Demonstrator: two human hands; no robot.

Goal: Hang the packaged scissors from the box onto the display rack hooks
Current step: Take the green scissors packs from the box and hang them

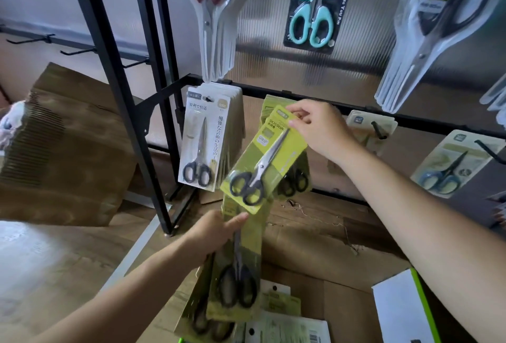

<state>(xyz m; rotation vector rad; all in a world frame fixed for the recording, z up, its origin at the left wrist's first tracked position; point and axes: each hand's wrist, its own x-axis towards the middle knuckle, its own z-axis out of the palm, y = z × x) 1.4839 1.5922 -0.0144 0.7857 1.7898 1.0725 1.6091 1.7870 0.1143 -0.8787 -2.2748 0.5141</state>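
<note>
My right hand (320,126) pinches the top of a yellow-green scissors pack (267,162), black-handled and tilted, in front of a hook on the black display rack (273,89) where matching green packs (269,107) hang. My left hand (216,233) grips a stack of the same green scissors packs (238,274), held upright over the open cardboard box (342,296) at the bottom. More packs lie in the box under the stack.
White scissors packs (201,140) hang left of the green ones. Teal scissors (315,6), clear blister packs (216,14) and blue-handled scissors (449,164) hang around. Bare hooks (379,130) stick out at right. Flattened cardboard (68,145) leans at left.
</note>
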